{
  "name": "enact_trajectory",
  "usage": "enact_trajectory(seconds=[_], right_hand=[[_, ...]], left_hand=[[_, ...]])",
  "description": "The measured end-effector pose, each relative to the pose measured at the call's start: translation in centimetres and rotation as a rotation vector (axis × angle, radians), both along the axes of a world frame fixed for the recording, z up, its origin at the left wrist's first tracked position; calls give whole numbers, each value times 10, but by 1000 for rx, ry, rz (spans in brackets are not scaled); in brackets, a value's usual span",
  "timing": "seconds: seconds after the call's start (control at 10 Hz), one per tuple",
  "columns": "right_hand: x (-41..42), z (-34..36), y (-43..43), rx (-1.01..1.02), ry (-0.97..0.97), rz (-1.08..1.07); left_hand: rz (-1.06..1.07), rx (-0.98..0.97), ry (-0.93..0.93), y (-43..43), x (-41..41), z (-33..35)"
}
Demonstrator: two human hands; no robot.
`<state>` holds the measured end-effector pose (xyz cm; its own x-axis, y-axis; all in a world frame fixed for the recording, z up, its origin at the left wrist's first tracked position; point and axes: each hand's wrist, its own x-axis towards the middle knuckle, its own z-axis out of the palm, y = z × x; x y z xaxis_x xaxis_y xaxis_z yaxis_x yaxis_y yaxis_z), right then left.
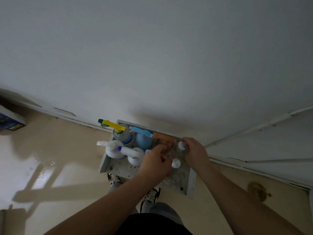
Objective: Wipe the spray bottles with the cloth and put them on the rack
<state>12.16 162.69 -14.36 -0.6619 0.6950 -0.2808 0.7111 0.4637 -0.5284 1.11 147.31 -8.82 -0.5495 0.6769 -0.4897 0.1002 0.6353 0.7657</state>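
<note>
I think I am in a home, in a room corner: glossy beige floor (59, 150), plain white painted wall (152, 56), white panelled door (271, 146) on the right.

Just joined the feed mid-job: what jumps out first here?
Spray bottles crowd the far side of the rack against the wall, the yellow-triggered bottle brightest, with a blue bottle and an orange-triggered bottle beside it. The left hand and right hand reach into the rack's right side; what they grip is unclear.
</note>
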Motion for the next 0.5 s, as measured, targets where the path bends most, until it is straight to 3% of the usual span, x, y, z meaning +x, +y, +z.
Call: enact_trajectory(seconds=[0.5], right_hand=[[-7, -13, 1, -52, 67, -15]], left_hand=[[10, 33, -37, -2, -4, 2]])
